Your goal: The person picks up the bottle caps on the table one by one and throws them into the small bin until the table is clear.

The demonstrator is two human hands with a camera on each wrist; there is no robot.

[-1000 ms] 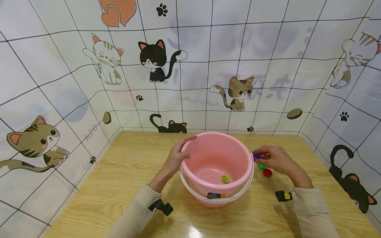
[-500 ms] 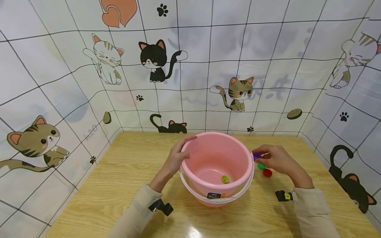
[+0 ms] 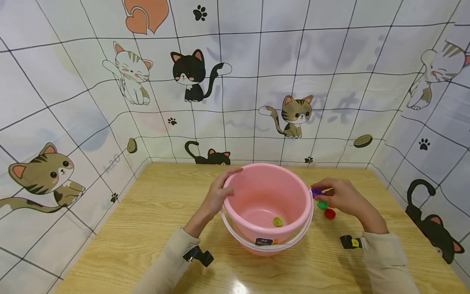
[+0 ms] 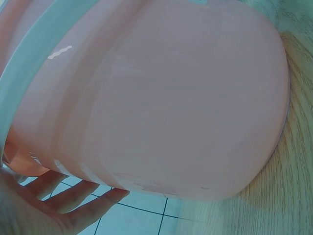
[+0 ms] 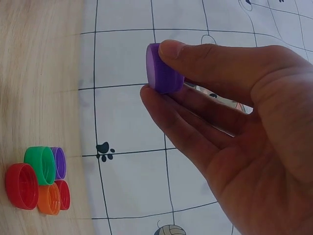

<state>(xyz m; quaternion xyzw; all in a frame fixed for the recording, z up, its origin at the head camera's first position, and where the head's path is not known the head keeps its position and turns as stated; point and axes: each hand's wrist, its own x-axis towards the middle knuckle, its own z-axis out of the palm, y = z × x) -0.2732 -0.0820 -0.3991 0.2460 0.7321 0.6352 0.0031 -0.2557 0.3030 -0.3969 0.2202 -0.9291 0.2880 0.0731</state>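
Just right of the pink bucket | right hand pinched purple cap | left hand gripped bucket rim | cap looked light, stiff, maybe slick, hardly fragile; side wall seemed the spot to hold

small round purple cap, pinched outside a pink bucket, white handle lowered, yellow-green cap lying inside

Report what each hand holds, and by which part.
Right hand: a purple cap, pinched by its sides between thumb and fingers. Left hand: the pink bucket, held by its rim.
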